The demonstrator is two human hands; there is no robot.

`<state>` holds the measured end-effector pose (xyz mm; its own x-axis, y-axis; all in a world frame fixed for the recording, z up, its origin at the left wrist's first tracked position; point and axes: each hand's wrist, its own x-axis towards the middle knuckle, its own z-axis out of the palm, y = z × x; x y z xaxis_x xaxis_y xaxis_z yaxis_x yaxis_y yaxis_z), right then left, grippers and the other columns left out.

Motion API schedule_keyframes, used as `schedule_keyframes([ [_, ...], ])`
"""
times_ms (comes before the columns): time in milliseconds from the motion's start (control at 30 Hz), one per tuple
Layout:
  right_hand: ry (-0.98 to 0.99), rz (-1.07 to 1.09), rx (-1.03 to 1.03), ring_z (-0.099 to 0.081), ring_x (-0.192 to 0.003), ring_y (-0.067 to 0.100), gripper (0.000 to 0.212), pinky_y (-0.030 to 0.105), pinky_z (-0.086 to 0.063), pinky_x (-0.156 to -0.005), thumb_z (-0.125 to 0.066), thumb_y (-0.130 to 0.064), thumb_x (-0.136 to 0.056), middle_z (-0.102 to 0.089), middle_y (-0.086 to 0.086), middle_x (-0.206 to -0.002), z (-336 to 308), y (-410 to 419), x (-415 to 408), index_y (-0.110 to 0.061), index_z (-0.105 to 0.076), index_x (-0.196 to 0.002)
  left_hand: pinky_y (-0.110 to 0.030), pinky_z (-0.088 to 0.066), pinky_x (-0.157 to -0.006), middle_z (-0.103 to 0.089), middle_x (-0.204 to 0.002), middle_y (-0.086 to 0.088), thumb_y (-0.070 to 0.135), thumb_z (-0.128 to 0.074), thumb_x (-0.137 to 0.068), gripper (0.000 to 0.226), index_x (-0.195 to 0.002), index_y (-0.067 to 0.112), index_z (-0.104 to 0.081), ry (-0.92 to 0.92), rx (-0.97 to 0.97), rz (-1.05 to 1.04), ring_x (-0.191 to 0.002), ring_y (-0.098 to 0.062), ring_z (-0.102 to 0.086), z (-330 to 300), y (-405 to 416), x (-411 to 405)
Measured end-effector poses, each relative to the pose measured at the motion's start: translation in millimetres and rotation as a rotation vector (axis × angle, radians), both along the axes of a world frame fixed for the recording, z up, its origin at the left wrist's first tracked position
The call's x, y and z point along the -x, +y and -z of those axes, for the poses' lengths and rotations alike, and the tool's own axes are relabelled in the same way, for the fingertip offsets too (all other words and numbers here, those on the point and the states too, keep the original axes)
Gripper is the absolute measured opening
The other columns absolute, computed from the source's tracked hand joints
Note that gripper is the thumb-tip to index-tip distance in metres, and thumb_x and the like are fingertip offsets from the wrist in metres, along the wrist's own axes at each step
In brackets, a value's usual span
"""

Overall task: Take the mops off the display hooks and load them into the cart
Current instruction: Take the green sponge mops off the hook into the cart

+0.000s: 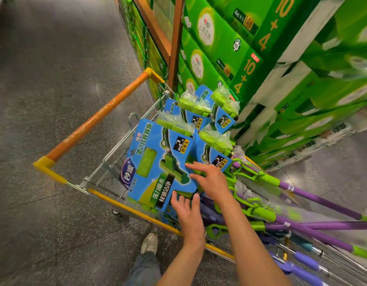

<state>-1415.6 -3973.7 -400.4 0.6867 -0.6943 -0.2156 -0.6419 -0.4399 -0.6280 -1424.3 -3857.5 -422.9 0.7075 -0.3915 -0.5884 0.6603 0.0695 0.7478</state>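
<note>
Atop the cart [125, 206], both spread hands, left hand [187, 211] and right hand [209, 179], seemingly rest on the nearest mop's blue card [155, 162], gripping nothing.

Beside me rise stacks of green boxes [230, 38] printed with "10+4" in orange, some edged in white. An orange-brown wooden post [176, 42] stands against them. Under me is speckled grey floor [54, 89], and my pale shoe [149, 243] and jeans leg [144, 269] show at the bottom.
</note>
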Motion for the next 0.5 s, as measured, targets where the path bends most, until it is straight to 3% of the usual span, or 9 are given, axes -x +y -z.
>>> schedule_keyframes([
  [133,-0.154,0.061,-0.011,-0.055,-0.129,0.011,0.035,0.042,-0.048,-0.102,-0.073,-0.031,-0.089,-0.064,-0.013,-0.133,-32.4,-6.0,0.0,-0.051,-0.068,-0.117,-0.031,-0.036,-0.11,-0.016,-0.166,-0.004,0.023,-0.058,-0.1,0.074,-0.159,0.028,-0.013,-0.143,0.035,0.082,-0.15,-0.016,-0.024,-27.3,1.5,-2.0],
  [233,-0.265,0.078,-0.009,-0.058,-0.125,0.006,0.038,0.042,-0.051,-0.1,-0.074,-0.03,-0.087,-0.067,-0.014,-0.13,-61.3,-7.0,-2.8,-0.063,-0.066,-0.104,-0.02,-0.037,-0.101,-0.017,-0.165,0.001,0.017,-0.057,-0.101,0.074,-0.159,0.029,-0.013,-0.235,0.065,0.125,-0.15,-0.011,-0.023,-49.5,0.6,-6.9],
  [333,-0.331,0.096,0.022,-0.069,-0.106,0.018,0.043,0.048,-0.056,-0.09,-0.073,-0.032,-0.085,-0.069,-0.02,-0.123,-90.6,-8.6,-5.8,-0.073,-0.061,-0.092,-0.005,-0.043,-0.09,-0.017,-0.161,0.011,0.02,-0.058,-0.1,0.075,-0.158,0.034,-0.012,-0.313,0.101,0.153,-0.147,-0.005,-0.022,-73.7,0.6,-11.0],
  [433,-0.385,0.101,0.069,-0.07,-0.101,0.019,0.042,0.043,-0.056,-0.089,-0.073,-0.03,-0.086,-0.07,-0.022,-0.118,-123.8,-6.9,-3.2,-0.07,-0.062,-0.092,-0.009,-0.037,-0.104,-0.01,-0.163,0.018,0.024,-0.059,-0.099,0.077,-0.157,0.036,-0.01,-0.421,0.125,0.177,-0.147,0.0,-0.021,-102.4,2.9,-12.2],
  [500,-0.424,0.099,0.075,-0.068,-0.107,0.013,0.037,0.037,-0.055,-0.093,-0.073,-0.027,-0.087,-0.07,-0.021,-0.119,-142.3,-5.9,-1.4,-0.06,-0.067,-0.101,0.001,-0.03,-0.1,-0.01,-0.161,0.02,0.022,-0.059,-0.1,0.077,-0.158,0.033,-0.01,-0.48,0.135,0.186,-0.139,0.012,-0.018,-119.1,3.6,-12.2],
])
